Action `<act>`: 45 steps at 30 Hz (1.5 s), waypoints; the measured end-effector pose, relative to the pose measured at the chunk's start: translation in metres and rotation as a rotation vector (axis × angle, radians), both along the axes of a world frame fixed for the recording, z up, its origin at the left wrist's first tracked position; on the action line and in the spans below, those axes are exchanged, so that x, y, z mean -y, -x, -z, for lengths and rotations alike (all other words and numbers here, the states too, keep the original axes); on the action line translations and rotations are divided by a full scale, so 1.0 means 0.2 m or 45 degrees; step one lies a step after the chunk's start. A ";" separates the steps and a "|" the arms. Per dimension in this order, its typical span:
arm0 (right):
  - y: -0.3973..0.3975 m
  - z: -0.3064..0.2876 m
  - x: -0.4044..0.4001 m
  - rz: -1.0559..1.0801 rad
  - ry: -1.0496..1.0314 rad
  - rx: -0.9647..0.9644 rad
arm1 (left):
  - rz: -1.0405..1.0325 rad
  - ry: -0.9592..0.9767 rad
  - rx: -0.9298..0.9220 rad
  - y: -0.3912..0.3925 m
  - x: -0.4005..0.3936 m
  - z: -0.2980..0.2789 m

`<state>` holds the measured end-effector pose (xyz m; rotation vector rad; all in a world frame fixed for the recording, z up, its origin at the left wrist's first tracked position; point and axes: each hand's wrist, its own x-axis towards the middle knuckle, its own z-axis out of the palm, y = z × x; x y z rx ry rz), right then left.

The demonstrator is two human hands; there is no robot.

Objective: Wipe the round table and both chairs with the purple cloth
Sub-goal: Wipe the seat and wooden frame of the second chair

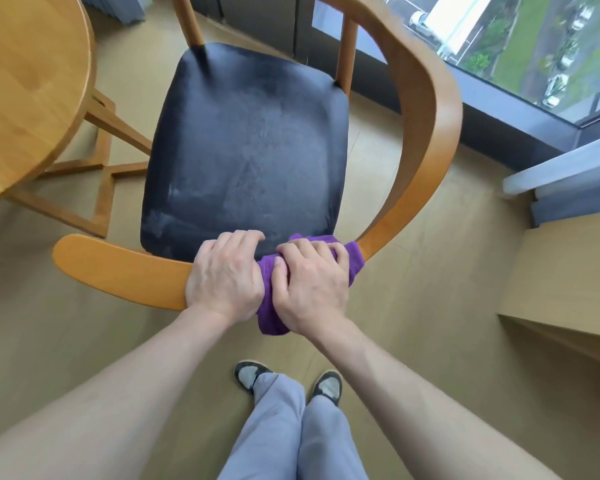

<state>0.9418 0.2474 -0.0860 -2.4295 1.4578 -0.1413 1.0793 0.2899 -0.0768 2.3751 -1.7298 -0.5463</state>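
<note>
While the left hand grips the chair's backrest rail, the purple cloth is clenched against it by the right hand; open floor lies right.

No readable text, label, brand, number or sign on anything in view.
</note>
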 end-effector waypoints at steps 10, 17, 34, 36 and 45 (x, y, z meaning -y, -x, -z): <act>0.37 0.01 0.32 -0.224 0.121 -0.147 | -0.188 -0.060 0.097 -0.29 -0.15 -0.02; -0.17 -0.04 -0.13 0.127 -0.155 -0.073 | -0.092 -0.117 0.169 -0.37 -0.17 -0.03; 0.11 -0.05 0.20 -0.897 -0.111 -0.392 | -0.107 0.115 -0.085 -0.42 -0.21 -0.02; 0.00 -0.06 0.09 -0.772 -0.110 -0.354 | -0.188 0.272 -0.306 -0.44 -0.23 -0.04; -0.83 -0.07 -0.38 -0.274 -0.151 -0.326 | -0.524 0.328 -0.338 -0.96 -0.64 -0.04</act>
